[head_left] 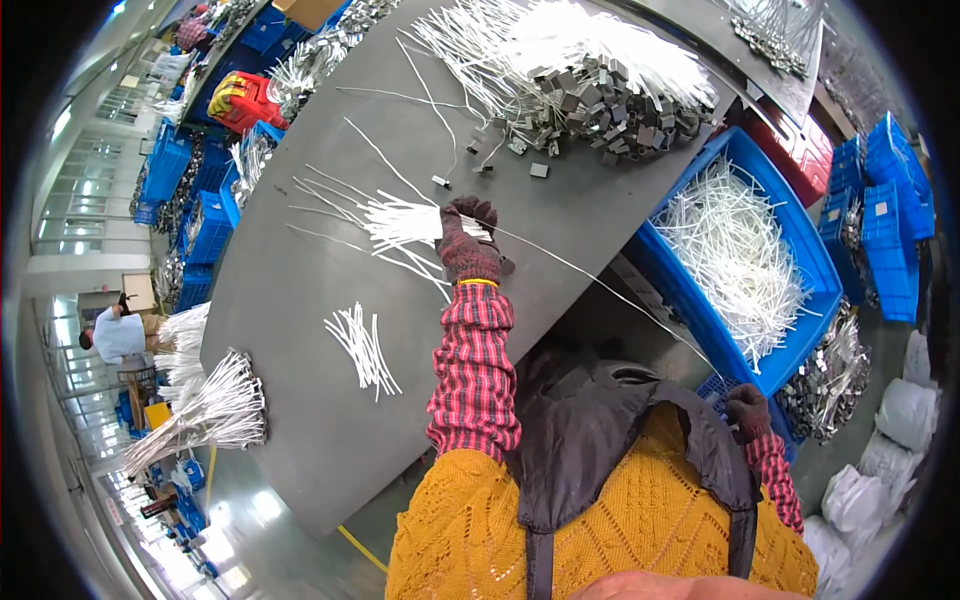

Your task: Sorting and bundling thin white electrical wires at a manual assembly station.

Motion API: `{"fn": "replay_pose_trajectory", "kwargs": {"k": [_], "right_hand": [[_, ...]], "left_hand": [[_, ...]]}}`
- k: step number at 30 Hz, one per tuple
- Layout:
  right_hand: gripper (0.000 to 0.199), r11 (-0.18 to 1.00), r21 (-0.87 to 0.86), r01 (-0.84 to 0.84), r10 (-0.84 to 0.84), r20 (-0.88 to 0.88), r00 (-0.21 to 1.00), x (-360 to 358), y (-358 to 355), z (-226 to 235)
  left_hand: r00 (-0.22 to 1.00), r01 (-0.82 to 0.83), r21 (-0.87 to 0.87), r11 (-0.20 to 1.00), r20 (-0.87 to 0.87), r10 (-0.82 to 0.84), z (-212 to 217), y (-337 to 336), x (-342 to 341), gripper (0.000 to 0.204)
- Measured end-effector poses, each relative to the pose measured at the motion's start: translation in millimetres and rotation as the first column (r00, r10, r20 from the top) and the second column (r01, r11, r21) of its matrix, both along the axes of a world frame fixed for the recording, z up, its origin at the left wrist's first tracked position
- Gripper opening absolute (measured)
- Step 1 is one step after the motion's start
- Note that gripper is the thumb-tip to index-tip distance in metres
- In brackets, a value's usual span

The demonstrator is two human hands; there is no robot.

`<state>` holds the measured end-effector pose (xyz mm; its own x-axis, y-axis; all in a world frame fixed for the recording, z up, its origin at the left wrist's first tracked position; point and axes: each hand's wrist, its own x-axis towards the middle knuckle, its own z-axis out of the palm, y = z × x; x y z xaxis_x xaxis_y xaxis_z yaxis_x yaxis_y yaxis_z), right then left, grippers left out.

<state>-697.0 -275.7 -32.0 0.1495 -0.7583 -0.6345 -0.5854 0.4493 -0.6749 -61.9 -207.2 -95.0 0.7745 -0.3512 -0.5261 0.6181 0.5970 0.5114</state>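
My left hand (468,240), in a dark knitted glove, is closed round a bundle of white sleeves and wires (400,222) over the grey table. Thin wire ends fan out to the left of the bundle. One long white wire (600,283) runs from this hand past the table's edge, down to the right. At its far end is my right hand (748,412), also gloved, low beside the blue bin; its fingers look closed on the wire, though they show only in part. A smaller bunch of short white sleeves (362,350) lies on the table, left of my forearm.
Many white wires with small grey metal blocks (600,105) are heaped at the table's far side. A blue bin (822,270) of white sleeves stands at the right. Tied wire bundles (215,410) lie beyond the left edge. A person (120,335) is far off at left.
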Motion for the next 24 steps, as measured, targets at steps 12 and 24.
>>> {"fn": "replay_pose_trajectory", "kwargs": {"k": [12,24], "right_hand": [[0.015,0.943,0.065,-0.326,0.321,0.071,0.944,162,-2,18],[0.064,0.76,-0.478,-0.44,0.634,0.399,0.662,520,27,-12]], "left_hand": [[0.957,0.283,-0.003,0.959,0.069,-0.282,-4,22,-38,0.024],[0.64,0.215,0.575,0.79,0.528,-0.558,7,62,-48,0.021]]}}
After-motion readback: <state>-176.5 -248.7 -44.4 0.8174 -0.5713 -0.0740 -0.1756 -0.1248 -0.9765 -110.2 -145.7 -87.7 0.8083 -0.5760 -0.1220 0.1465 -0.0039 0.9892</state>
